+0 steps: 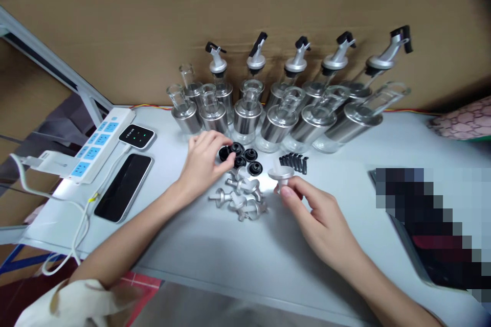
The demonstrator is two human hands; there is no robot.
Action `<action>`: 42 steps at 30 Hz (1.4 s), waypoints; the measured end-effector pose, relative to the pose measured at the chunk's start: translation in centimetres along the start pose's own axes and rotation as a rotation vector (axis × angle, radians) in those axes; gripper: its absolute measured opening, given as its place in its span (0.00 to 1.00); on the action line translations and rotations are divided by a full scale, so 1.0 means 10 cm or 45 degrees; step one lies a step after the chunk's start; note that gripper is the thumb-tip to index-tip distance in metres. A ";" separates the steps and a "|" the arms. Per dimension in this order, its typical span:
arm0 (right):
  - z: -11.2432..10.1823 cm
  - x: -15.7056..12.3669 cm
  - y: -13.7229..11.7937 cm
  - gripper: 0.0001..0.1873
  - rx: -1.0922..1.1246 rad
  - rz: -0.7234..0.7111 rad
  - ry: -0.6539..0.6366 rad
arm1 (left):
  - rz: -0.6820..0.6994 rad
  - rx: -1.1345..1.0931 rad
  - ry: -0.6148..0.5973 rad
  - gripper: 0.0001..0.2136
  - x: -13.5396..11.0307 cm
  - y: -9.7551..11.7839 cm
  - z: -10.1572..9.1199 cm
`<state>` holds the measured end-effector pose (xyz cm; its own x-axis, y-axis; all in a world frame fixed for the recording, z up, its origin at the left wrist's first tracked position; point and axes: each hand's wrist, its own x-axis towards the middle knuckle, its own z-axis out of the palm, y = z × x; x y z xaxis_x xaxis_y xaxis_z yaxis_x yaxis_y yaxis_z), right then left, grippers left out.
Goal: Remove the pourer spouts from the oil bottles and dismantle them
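Note:
My left hand (203, 163) pinches a black rubber stopper (224, 153) at the edge of a small cluster of black stoppers (248, 159) on the white table (238, 250). My right hand (312, 212) grips a silver metal spout cap (282, 176) between thumb and fingers, held just above the table. Between my hands lies a pile of silver spouts (241, 196). A row of small black pins (294, 162) lies just beyond the right hand. Behind stand several glass bottles with steel bases (247, 115), the back ones fitted with pourers (256, 59).
A white power strip (90, 150), a small black device (137, 136) and a black phone (123, 186) with cables lie at the left. A blurred dark object (433, 225) lies at the right. A cardboard wall (230, 10) backs the table.

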<state>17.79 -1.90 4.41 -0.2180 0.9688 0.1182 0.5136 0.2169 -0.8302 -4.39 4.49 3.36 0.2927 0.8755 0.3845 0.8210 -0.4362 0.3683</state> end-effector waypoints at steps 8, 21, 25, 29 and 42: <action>0.01 -0.02 0.00 0.14 -0.068 -0.061 -0.010 | 0.049 0.085 -0.165 0.06 0.13 0.00 0.22; 0.06 0.02 0.12 0.09 -0.249 -0.287 0.048 | 0.133 -0.317 0.071 0.10 -0.28 -0.13 0.17; 0.13 0.03 0.17 0.10 -0.276 -0.366 0.042 | 0.168 -0.327 0.109 0.13 -0.47 -0.15 0.19; 0.22 0.08 0.16 0.08 -0.366 -0.472 0.014 | 0.143 -0.379 -0.053 0.14 -0.45 -0.18 0.22; 0.27 0.08 0.14 0.14 -0.366 -0.556 -0.079 | 0.186 -0.363 -0.101 0.14 -0.47 -0.21 0.22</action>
<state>16.11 -1.16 1.89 -0.5068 0.7737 0.3803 0.5692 0.6316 -0.5264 -6.39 1.74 -1.04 0.4434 0.8081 0.3877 0.6007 -0.5890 0.5406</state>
